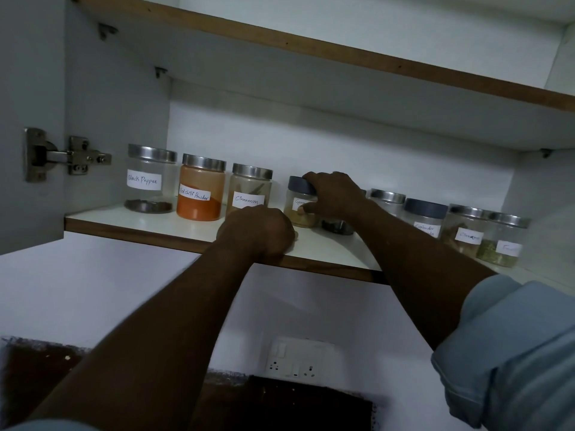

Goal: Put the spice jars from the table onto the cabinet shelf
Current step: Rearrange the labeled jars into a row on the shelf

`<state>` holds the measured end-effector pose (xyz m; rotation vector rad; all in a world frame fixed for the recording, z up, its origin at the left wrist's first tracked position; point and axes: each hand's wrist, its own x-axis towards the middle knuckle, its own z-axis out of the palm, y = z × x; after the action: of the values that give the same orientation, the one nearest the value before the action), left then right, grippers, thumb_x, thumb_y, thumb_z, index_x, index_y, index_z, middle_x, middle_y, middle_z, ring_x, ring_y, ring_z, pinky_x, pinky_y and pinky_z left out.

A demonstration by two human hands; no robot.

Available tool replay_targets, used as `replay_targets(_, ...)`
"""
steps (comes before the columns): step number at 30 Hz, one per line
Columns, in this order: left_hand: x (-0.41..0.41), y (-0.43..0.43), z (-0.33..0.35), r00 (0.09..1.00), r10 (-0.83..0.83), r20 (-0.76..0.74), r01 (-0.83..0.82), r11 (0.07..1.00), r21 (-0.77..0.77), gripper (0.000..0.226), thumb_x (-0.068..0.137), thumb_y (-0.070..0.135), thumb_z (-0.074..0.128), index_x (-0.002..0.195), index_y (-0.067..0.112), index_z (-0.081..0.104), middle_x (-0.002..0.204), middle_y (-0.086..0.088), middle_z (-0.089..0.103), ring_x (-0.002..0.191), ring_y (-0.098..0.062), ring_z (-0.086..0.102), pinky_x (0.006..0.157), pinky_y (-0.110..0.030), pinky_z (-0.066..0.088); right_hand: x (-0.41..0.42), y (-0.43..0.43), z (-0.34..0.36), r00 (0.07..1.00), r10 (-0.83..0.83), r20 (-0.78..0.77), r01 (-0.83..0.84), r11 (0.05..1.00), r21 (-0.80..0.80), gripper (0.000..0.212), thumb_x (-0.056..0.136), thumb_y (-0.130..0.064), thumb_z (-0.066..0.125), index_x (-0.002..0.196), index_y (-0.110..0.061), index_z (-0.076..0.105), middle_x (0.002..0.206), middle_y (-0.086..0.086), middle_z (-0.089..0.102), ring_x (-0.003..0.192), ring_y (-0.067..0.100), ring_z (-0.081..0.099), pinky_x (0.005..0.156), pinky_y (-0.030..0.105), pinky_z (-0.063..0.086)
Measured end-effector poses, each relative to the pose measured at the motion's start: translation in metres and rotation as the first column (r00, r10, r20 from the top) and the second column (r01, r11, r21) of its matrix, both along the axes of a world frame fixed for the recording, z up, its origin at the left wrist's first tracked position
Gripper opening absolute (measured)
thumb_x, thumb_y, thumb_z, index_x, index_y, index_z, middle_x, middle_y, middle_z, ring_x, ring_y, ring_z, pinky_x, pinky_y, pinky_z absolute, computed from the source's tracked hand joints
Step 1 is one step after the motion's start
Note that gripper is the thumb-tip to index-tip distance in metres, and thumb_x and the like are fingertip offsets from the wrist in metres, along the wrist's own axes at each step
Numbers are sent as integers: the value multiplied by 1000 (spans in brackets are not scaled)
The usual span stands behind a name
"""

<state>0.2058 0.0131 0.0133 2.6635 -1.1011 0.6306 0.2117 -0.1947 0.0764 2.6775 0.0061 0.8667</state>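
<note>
My left hand [258,232] fisted on near edge of shelf [186,226]; my right hand [336,194] grips dark-lidded jar [299,206], tan powder inside.

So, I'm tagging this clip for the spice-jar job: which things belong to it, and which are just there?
Job: dark-lidded jar, gripped by the right hand; left hand, resting on the cabinet shelf; black pepper jar; chilli powder jar; left cinnamon jar.
Just there: door hinge; wall socket.

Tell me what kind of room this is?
Probably a home kitchen: labelled spice jars like the Black Pepper jar line a cabinet shelf, the right hand grips a blue-lidded jar, and a wall socket sits below.
</note>
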Motion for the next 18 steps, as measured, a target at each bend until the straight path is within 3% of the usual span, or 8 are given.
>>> replay_targets(4, 3, 2, -1, 1000, -18, -24, 18, 1000, -13, 38, 99, 47, 51, 120, 24, 74, 115, 0, 73, 105, -21, 65, 93, -42, 54, 5, 3, -1, 1000, -2, -18, 2, 1000, 32, 68, 82, -57, 74, 136, -24, 50, 121, 3, 67, 103, 25, 63, 91, 39, 49)
replay_targets(7, 2, 2, -2, 999, -26, -46, 22, 994, -104, 37, 96, 49, 55, 110, 22, 77, 105, -1, 74, 96, -20, 66, 89, -43, 56, 2, 0, 2, 999, 29, -37, -26, 996, 86, 83, 81, -56, 75, 148, -23, 40, 138, 7, 60, 116, 27, 59, 99, 41, 48)
replay_targets(9, 2, 1, -4, 995, -31, -95, 11, 980, -200, 35, 91, 49, 60, 100, 21, 79, 94, 0, 74, 89, -19, 66, 86, -43, 58, -5, 0, 6, 997, 72, 28, -76, 980, 186, 90, 84, -58, 72, 155, -22, 31, 153, 10, 47, 131, 30, 51, 106, 43, 43)
replay_targets(11, 3, 1, -3, 991, -43, -128, 3, 955, -298, 29, 88, 44, 66, 95, 19, 80, 90, 0, 74, 87, -18, 67, 87, -42, 58, -13, 6, 10, 987, 104, 125, -135, 950, 281, 84, 89, -60, 65, 156, -21, 31, 159, 9, 41, 139, 30, 45, 110, 43, 40)
replay_targets(15, 6, 24, 4, 964, -174, -202, 79, 911, -404, 18, 89, 31, 74, 97, 17, 81, 101, -2, 77, 93, -14, 67, 85, -30, 52, -28, 35, 21, 945, 206, 254, -278, 915, 292, 66, 96, -57, 57, 147, -17, 46, 148, 5, 53, 132, 23, 52, 103, 34, 41)
replay_targets(18, 16, 63, -4, 980, -114, -163, 47, 928, -369, 19, 88, 40, 74, 95, 24, 81, 97, 2, 77, 90, -12, 65, 81, -31, 51, -37, 68, 28, 922, 270, 277, -350, 885, 306, 59, 94, -58, 60, 138, -19, 55, 137, 1, 62, 122, 18, 58, 96, 31, 45)
